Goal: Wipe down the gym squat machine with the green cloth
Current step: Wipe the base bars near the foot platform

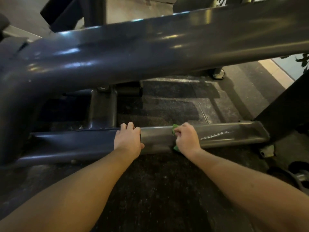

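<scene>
Green cloth sits bunched in the right hand in the head view. Its grip curls round the cloth and presses it on the low bar of the squat machine. That bar runs left to right. The left hand has its grip wrapped over the same bar, just beside. More bar lies right of the cloth, nearer the right hand.

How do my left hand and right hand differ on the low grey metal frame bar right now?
The left hand grips the low grey metal frame bar bare; the right hand presses a crumpled green cloth against it. The left hand sits on the darker, bluish stretch; the right hand sits on the paler grey stretch. Both curl their fingers over the bar's top.
</scene>
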{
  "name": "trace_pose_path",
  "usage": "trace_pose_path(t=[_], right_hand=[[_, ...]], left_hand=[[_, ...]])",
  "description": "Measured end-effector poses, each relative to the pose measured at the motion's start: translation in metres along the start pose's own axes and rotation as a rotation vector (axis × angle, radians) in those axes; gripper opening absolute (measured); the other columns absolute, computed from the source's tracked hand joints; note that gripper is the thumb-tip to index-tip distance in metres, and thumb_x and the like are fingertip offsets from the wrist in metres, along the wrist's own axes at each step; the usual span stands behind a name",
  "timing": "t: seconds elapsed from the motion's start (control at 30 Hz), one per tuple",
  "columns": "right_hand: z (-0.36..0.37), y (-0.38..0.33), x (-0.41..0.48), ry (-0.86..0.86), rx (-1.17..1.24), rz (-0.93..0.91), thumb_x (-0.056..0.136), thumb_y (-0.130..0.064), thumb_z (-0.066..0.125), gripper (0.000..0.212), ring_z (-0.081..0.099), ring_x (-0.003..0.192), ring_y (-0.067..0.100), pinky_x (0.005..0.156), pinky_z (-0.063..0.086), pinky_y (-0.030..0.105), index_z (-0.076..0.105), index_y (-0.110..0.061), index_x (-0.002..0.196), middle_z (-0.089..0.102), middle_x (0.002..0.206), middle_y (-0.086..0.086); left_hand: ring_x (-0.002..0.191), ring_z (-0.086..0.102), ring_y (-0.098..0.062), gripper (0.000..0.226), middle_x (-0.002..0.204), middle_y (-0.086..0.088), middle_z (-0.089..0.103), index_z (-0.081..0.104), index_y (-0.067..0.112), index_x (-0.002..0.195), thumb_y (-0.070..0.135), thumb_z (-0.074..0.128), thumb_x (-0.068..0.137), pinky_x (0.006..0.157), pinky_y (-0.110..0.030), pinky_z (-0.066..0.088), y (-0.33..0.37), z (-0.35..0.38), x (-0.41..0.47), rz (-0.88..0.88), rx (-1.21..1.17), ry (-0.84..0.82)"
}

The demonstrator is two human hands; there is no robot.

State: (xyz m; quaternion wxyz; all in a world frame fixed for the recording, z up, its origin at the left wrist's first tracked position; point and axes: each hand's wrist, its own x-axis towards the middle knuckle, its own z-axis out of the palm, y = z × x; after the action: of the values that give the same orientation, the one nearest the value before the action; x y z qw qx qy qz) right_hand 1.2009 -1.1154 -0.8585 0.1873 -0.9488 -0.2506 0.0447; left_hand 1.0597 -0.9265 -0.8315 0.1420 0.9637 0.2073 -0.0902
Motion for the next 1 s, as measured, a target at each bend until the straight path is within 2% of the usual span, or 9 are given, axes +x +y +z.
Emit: trace_pose_path(t=[0.13,0.3,0.47,0.53,0.63,0.77,0.83,0.93,1.0], right_hand=[[-0.007,0.007,-0.024,-0.053,0.016,-0.092,0.096,-0.007,0.062,0.023,0.053,0.102,0.008,0.097,0.041,0.023,0.074,-0.013,0.114,0.057,0.105,-0.008],[-0.002,-0.005,0.016,-0.001,-0.002,0.015,0.094,-0.006,0.061,0.022,0.052,0.104,0.016,0.093,0.043,0.027,0.074,-0.009,0.111,0.056,0.107,-0.001],[-0.009,0.000,-0.026,-0.071,0.019,-0.072,0.096,-0.008,0.061,0.023,0.052,0.105,0.009,0.099,0.044,0.027,0.073,-0.014,0.114,0.056,0.107,-0.007],[-0.018,0.007,-0.005,-0.085,-0.024,-0.027,0.094,-0.007,0.062,0.022,0.055,0.105,0.014,0.097,0.046,0.027,0.074,-0.014,0.111,0.056,0.106,-0.004],[-0.017,0.002,0.019,-0.017,-0.064,0.088,0.090,-0.004,0.063,0.023,0.055,0.103,0.020,0.091,0.049,0.030,0.075,-0.009,0.109,0.056,0.106,0.002],[-0.009,-0.012,-0.012,-0.102,-0.053,-0.082,0.093,-0.009,0.064,0.020,0.050,0.101,0.010,0.100,0.047,0.030,0.074,-0.013,0.110,0.053,0.106,-0.006],[-0.018,0.000,-0.009,-0.132,-0.063,-0.098,0.093,-0.009,0.064,0.022,0.049,0.099,0.007,0.100,0.048,0.031,0.075,-0.015,0.111,0.052,0.102,-0.009],[-0.024,0.016,0.005,-0.059,-0.085,0.009,0.091,-0.003,0.063,0.024,0.053,0.102,0.012,0.097,0.047,0.028,0.075,-0.015,0.109,0.054,0.100,-0.007],[-0.017,0.006,0.002,-0.010,-0.049,0.001,0.092,-0.001,0.061,0.025,0.052,0.103,0.013,0.097,0.044,0.025,0.074,-0.013,0.109,0.055,0.101,-0.006]], left_hand=[[0.132,0.037,-0.027,0.053,0.140,-0.003,0.043,0.049,0.024,0.141,0.043,0.066,0.094,0.110,-0.043,0.040,0.001,0.000,0.002,-0.007,0.002,-0.003],[0.127,0.040,-0.026,0.053,0.136,-0.003,0.044,0.051,0.024,0.139,0.044,0.067,0.093,0.107,-0.042,0.041,-0.001,0.003,0.002,-0.015,0.014,0.003],[0.130,0.039,-0.026,0.052,0.139,-0.002,0.044,0.050,0.024,0.139,0.044,0.066,0.094,0.109,-0.042,0.041,-0.001,0.002,0.000,-0.007,0.009,0.011],[0.132,0.038,-0.026,0.052,0.140,-0.003,0.044,0.050,0.024,0.139,0.044,0.066,0.094,0.110,-0.043,0.040,0.001,0.003,0.000,0.000,0.005,0.024],[0.134,0.037,-0.028,0.051,0.140,-0.003,0.043,0.050,0.024,0.138,0.043,0.066,0.094,0.110,-0.044,0.040,0.001,0.004,0.000,-0.011,0.006,0.028],[0.131,0.038,-0.027,0.051,0.138,-0.002,0.044,0.051,0.024,0.138,0.044,0.066,0.094,0.109,-0.042,0.041,0.000,0.003,0.000,-0.012,0.006,0.023],[0.133,0.037,-0.027,0.051,0.139,-0.002,0.044,0.051,0.024,0.139,0.044,0.065,0.094,0.110,-0.043,0.040,0.000,0.004,0.000,-0.006,0.005,0.027],[0.133,0.037,-0.027,0.050,0.140,-0.003,0.043,0.050,0.024,0.139,0.043,0.065,0.095,0.110,-0.043,0.039,0.000,0.006,0.000,0.006,0.011,0.026],[0.131,0.038,-0.026,0.050,0.138,-0.003,0.043,0.051,0.024,0.138,0.044,0.065,0.094,0.109,-0.042,0.040,-0.001,0.005,0.002,0.004,0.007,0.036]])
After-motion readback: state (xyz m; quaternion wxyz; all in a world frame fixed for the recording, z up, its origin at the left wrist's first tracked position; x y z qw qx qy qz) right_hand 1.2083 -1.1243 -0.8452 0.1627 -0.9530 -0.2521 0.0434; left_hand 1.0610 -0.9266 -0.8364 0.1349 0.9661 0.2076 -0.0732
